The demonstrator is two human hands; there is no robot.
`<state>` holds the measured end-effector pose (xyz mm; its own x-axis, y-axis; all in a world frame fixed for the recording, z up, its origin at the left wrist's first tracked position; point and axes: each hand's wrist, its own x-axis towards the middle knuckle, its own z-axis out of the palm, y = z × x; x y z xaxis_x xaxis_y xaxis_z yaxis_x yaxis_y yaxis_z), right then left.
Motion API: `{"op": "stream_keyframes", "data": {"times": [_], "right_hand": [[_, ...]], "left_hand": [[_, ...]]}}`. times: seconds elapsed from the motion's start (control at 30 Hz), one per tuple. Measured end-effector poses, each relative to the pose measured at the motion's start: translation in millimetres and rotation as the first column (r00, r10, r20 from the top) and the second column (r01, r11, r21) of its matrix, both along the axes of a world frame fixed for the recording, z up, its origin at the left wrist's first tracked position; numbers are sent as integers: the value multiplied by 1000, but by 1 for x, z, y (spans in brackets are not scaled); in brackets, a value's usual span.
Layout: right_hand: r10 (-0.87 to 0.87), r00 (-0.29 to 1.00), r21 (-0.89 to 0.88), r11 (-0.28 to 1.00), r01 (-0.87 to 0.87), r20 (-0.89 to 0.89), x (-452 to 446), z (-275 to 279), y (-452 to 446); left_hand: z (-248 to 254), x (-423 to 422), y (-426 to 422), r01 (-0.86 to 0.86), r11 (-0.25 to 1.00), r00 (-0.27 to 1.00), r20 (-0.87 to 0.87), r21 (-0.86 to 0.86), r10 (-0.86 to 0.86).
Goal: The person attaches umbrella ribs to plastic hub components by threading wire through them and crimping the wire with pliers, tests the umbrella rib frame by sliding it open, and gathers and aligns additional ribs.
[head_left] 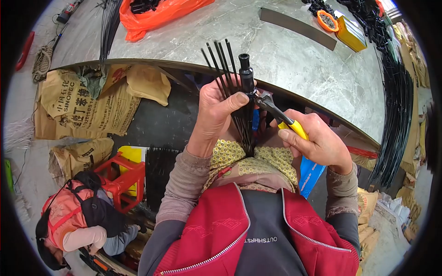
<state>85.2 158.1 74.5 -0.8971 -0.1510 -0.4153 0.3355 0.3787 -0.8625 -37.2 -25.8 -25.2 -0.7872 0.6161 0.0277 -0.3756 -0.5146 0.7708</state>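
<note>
In my left hand [212, 108] is a bundle of thin black ribs [224, 64] joined to a stepped black plastic tube [247, 76], which looks like part of an umbrella frame. The thumb presses on the tube's lower end, and more ribs hang down toward my lap. My right hand [317, 140] is wrapped round pliers [282, 117] with yellow and black handles. Their jaws meet the side of the tube just beside my left thumb. A small bright bit at the jaws is too tiny to make out.
The grey table [193, 37] curves ahead, bearing an orange bag [152, 23], a dark flat strip [298, 28], an orange bowl [328, 21] and bundles of black rods [396, 115]. Brown sacks [87, 101] lie left. A bent-over person [83, 211] is near a red stool [120, 181].
</note>
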Motion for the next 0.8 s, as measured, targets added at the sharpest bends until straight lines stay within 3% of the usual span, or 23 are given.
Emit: {"op": "stream_keyframes", "data": {"times": [0.2, 0.8], "right_hand": [[-7, 1000, -81, 997, 6, -8, 3, -7, -1], [5, 1000, -25, 1000, -4, 14, 4, -3, 2]], "left_hand": [[-2, -3, -3, -22, 998, 1000, -18, 57, 23], [-1, 5, -2, -5, 1000, 1000, -1, 9, 5]]}}
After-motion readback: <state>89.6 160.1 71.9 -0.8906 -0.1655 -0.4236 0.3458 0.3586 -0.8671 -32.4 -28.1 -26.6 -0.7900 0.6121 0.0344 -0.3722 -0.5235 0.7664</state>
